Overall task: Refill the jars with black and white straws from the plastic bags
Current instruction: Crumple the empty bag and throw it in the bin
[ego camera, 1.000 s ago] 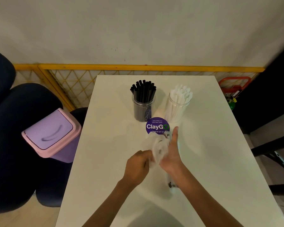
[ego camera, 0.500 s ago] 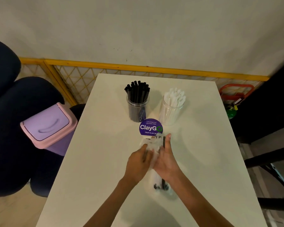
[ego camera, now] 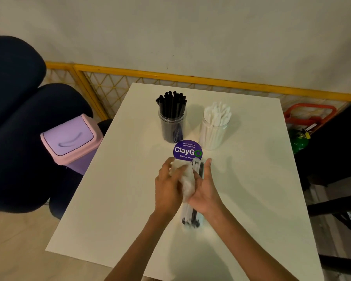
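Plastic bag [ego camera: 187, 180] sits between left hand [ego camera: 167, 189] and right hand [ego camera: 205, 191], fingers [ego camera: 168, 165] of both gripping it.

A plain off-white wall [ego camera: 190, 33] fills the upper part of the view, evenly and dimly lit, with a few small dark specks. Along its foot runs a yellow rail [ego camera: 190, 78] with diamond lattice [ego camera: 109, 90] below it. A white rectangular surface [ego camera: 251, 179] stands just in front of the rail. To the left is a dark blue padded chair [ego camera: 18, 138]. Between it and the surface sits a small bin [ego camera: 69, 138] with a lilac swing lid and a pink rim. On the right, an orange-red frame [ego camera: 310, 112] and a green object [ego camera: 298, 140] lie beside dark furniture [ego camera: 336, 149]. The floor [ego camera: 14, 240] at lower left is pale and wood-toned.
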{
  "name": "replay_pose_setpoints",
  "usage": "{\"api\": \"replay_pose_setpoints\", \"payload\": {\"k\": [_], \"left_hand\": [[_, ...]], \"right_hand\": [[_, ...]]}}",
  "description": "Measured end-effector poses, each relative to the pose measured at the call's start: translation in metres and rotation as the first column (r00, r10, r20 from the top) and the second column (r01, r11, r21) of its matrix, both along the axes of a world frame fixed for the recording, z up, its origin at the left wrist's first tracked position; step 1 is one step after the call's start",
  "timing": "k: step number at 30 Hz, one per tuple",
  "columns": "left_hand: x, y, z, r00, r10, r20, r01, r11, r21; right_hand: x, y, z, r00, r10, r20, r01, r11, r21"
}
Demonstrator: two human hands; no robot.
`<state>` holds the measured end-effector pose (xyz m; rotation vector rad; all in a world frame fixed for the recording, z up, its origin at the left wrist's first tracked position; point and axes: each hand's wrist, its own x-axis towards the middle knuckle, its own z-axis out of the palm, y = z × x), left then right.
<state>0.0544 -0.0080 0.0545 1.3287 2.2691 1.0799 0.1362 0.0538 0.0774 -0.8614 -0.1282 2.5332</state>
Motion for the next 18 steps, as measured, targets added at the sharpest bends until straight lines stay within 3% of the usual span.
{"api": "replay_pose_setpoints", "payload": {"k": [3, 5, 8, 10, 13, 15, 18], "left_hand": [[0.003, -0.014, 0.002, 0.976, -0.201, 0.087, 0.194, 0.977, 0.089], [0.003, -0.024, 0.007, 0.942, -0.289, 0.17, 0.283, 0.957, 0.058], [0.001, -0.033, 0.004, 0.938, -0.336, 0.084, 0.334, 0.942, 0.028], [-0.004, -0.031, -0.001, 0.956, -0.291, 0.038, 0.288, 0.955, 0.072], [-0.016, -0.024, -0.003, 0.979, -0.072, 0.189, 0.056, 0.994, 0.088], [-0.032, -0.021, -0.005, 0.96, 0.057, 0.274, -0.073, 0.996, 0.047], [-0.055, -0.019, -0.002, 0.92, 0.1, 0.38, -0.145, 0.985, 0.092]], "right_hand": [[0.001, 0.004, 0.001, 1.0, 0.004, 0.018, -0.005, 0.999, 0.044], [0.004, 0.007, 0.002, 1.0, 0.011, 0.026, -0.013, 0.998, 0.059], [0.003, 0.007, 0.001, 0.997, 0.019, 0.072, -0.023, 0.998, 0.061], [-0.002, 0.003, -0.002, 0.997, 0.014, 0.077, -0.016, 0.999, 0.034], [-0.012, -0.006, -0.001, 0.996, 0.043, 0.076, -0.046, 0.998, 0.041], [-0.023, -0.013, 0.0, 0.993, 0.093, 0.071, -0.102, 0.984, 0.148], [-0.043, -0.019, 0.0, 0.99, 0.134, 0.055, -0.144, 0.95, 0.277]]}}
